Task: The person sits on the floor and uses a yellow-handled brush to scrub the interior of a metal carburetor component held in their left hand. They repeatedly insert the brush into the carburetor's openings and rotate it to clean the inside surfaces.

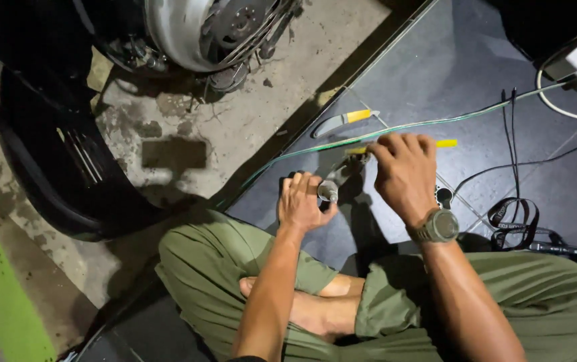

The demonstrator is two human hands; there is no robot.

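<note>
While both hands (355,184) grip (closed), pliers (369,151) bite.

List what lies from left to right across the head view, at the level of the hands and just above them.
Black plastic panel → left hand → small metal part it holds → right hand on a yellow-handled tool → black strap on the dark floor.
</note>
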